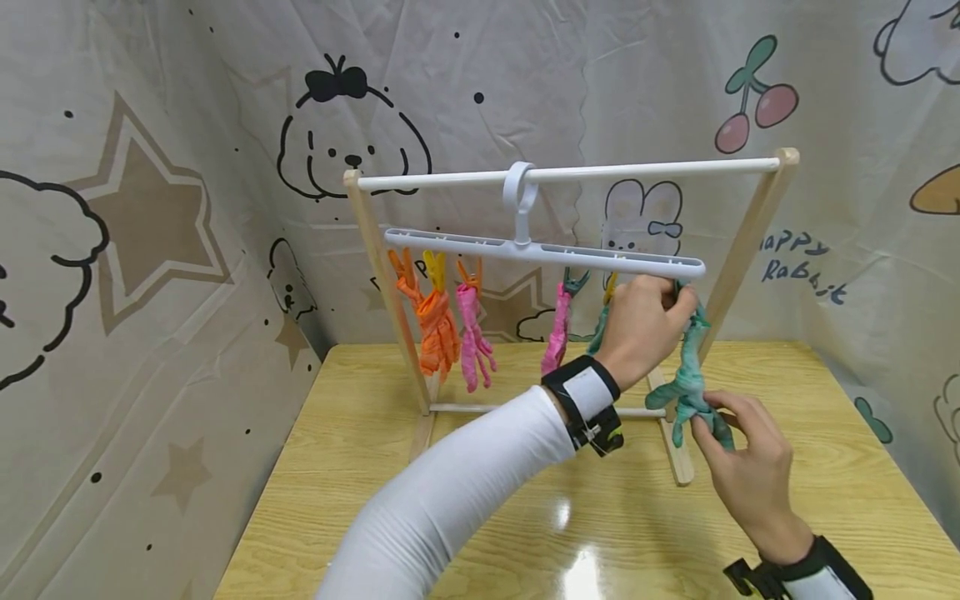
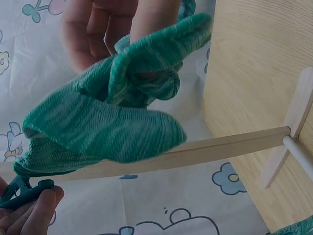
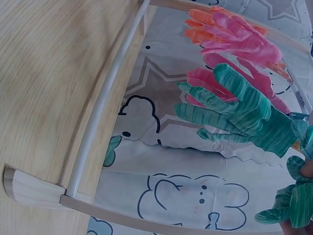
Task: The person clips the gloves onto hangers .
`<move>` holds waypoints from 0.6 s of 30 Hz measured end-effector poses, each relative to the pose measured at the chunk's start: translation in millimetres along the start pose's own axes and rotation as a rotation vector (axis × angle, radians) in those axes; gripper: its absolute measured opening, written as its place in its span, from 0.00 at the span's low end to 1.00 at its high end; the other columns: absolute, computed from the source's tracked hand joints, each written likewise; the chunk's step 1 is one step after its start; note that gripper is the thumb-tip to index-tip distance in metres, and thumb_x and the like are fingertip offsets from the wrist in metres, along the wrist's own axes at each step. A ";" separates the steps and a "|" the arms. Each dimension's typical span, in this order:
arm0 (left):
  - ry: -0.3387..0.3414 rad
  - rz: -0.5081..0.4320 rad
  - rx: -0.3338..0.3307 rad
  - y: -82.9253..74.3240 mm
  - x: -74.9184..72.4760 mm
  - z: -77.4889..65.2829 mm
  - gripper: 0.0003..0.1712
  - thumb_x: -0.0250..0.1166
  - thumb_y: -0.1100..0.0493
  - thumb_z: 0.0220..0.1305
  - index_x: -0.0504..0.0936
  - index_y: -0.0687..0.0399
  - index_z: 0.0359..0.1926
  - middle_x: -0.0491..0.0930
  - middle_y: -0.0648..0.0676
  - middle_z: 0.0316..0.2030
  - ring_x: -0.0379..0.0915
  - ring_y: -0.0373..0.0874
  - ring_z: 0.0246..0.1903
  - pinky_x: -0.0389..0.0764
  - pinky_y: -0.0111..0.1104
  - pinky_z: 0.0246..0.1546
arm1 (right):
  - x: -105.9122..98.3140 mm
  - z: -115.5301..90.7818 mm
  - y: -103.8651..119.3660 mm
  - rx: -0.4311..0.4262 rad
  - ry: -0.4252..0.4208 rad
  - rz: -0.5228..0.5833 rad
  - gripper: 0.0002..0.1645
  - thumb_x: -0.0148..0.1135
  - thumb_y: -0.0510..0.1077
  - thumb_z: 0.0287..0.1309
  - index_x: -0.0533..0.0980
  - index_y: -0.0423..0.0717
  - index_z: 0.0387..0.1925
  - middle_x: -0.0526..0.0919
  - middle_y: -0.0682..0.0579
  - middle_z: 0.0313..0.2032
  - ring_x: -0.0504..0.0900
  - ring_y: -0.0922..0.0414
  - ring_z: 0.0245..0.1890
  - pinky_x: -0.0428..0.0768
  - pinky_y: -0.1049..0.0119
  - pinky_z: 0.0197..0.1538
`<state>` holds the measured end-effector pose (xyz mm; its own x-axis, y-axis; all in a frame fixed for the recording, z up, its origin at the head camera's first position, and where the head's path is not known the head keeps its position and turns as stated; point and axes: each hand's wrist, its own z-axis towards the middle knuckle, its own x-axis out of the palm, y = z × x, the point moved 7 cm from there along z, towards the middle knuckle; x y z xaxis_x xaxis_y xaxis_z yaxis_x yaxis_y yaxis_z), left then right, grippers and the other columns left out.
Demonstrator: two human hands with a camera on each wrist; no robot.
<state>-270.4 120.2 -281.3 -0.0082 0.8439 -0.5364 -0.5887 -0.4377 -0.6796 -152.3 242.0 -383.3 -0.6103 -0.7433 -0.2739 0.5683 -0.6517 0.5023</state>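
Note:
In the head view my left hand (image 1: 641, 325) is just under the right end of a pale hanger (image 1: 555, 254). Its fingers pinch a dark green clothespin (image 2: 24, 193) at the cuff of a green knit glove (image 1: 690, 375), as the left wrist view shows. Lower down, my right hand (image 1: 753, 467) pinches the glove's fingers between thumb and fingertips. The glove hangs with its fingers downward. Another green glove (image 3: 244, 110) hangs to the left, mostly hidden behind my left hand in the head view.
Pink gloves (image 1: 471, 337) and orange gloves (image 1: 437, 333) hang by clips further left. The hanger hooks over the white rod (image 1: 645, 171) of a wooden stand, whose foot (image 1: 678, 454) rests on the wood-grain table (image 1: 360, 492). A printed cloth (image 1: 480, 50) surrounds the table.

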 end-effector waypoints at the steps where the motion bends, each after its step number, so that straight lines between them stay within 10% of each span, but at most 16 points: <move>1: 0.000 0.002 0.002 -0.1 0.0 0.1 0.26 0.59 0.56 0.73 0.69 0.50 0.14 0.68 0.44 0.11 0.57 0.30 0.10 0.56 0.20 0.13 | 0.3 0.8 0.0 0.002 0.002 -0.004 0.26 0.69 0.16 0.36 0.81 0.29 0.43 0.82 0.38 0.36 0.75 0.81 0.48 0.72 0.90 0.50; 18: 0.005 -0.002 -0.002 -1.0 -1.0 -2.2 0.26 0.58 0.57 0.74 0.68 0.50 0.15 0.67 0.44 0.11 0.56 0.30 0.09 0.54 0.20 0.12 | 2.2 9.0 0.5 -0.025 0.002 -0.011 0.25 0.68 0.17 0.38 0.81 0.28 0.44 0.83 0.36 0.37 0.75 0.82 0.49 0.72 0.90 0.50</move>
<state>-268.0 119.1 -281.2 -0.0024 0.8432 -0.5375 -0.5875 -0.4362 -0.6816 -158.3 241.4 -376.2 -0.6158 -0.7363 -0.2807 0.5754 -0.6635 0.4782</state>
